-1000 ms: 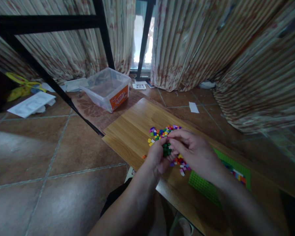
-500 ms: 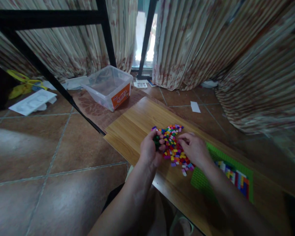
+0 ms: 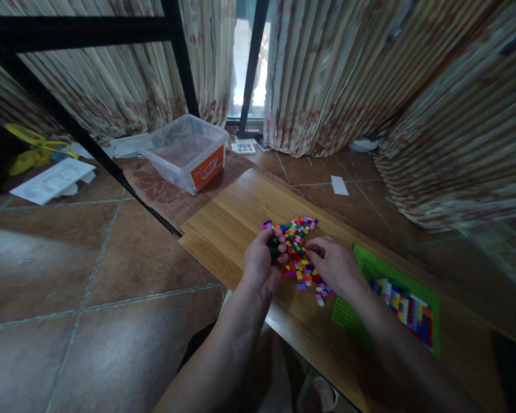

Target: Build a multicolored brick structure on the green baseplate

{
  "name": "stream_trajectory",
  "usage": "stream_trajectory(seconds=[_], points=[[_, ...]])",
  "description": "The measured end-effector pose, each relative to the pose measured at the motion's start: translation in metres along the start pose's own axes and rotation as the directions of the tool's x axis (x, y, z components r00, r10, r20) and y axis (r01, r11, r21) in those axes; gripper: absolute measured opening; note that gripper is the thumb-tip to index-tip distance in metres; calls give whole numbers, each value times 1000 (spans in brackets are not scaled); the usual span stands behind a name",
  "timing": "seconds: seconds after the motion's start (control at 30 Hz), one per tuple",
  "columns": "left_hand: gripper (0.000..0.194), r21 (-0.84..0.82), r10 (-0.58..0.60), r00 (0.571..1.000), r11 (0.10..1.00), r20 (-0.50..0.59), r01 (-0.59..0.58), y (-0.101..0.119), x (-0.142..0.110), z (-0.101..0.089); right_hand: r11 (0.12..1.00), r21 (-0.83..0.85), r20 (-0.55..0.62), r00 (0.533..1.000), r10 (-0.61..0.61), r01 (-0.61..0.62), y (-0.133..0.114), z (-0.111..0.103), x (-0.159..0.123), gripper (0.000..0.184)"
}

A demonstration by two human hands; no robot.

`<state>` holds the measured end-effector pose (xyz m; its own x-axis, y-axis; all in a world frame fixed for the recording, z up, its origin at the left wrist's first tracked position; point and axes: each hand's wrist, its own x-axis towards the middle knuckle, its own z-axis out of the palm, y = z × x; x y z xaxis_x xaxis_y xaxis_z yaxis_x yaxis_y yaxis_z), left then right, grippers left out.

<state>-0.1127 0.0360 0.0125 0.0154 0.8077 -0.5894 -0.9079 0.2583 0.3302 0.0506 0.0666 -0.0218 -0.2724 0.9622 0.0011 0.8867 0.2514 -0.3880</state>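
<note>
My left hand (image 3: 262,255) is cupped, palm up, with its fingers curled round several dark green toy bricks (image 3: 273,248). To its right, my right hand (image 3: 329,263) reaches down over the loose pile of coloured toy bricks (image 3: 300,265), thumb and fingertips pinched together at the pile's right side. Whether a brick sits in that pinch is hidden. Beneath my right forearm lies a green baseplate (image 3: 348,317), partly covered by the arm. Rows of built-up coloured bricks (image 3: 406,310) stand on it.
The wooden table (image 3: 232,209) carries the pile and baseplate. Beyond its far left end, a clear plastic bin (image 3: 184,152) with an orange label rests on a brown mat (image 3: 150,198). A black metal frame (image 3: 86,137) rises at the left. Curtains (image 3: 322,80) hang behind.
My right hand has shifted slightly left and down over the pile, fingertips closer to the bricks. My left hand keeps its hold on the green bricks. The view has moved slightly.
</note>
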Motion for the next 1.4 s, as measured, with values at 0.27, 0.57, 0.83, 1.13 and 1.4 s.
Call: stream_trajectory(seconds=[0.27, 0.57, 0.83, 1.13, 1.4], points=[[17, 8, -4, 1000, 1000, 0, 4, -2, 1, -1, 1000, 8, -23, 999, 29, -29, 3, -6, -7, 16], [18, 14, -20, 1000, 1000, 1, 20, -1, -1, 0, 994, -109, 79, 997, 9, 0, -13, 0, -1, 15], [19, -45, -68, 994, 997, -89, 65, -4, 0, 4, 989, -149, 19, 1000, 13, -10, -12, -8, -2, 19], [22, -99, -130, 991, 987, -4, 129, -11, 1, 3, 905, 408, -113, 990, -78, 118, -43, -35, -12, 22], [16, -19, -192, 981, 981, 17, 192, -22, -5, 8, 909, 398, -264, 964, -20, 128, -33, -32, -29, 20]])
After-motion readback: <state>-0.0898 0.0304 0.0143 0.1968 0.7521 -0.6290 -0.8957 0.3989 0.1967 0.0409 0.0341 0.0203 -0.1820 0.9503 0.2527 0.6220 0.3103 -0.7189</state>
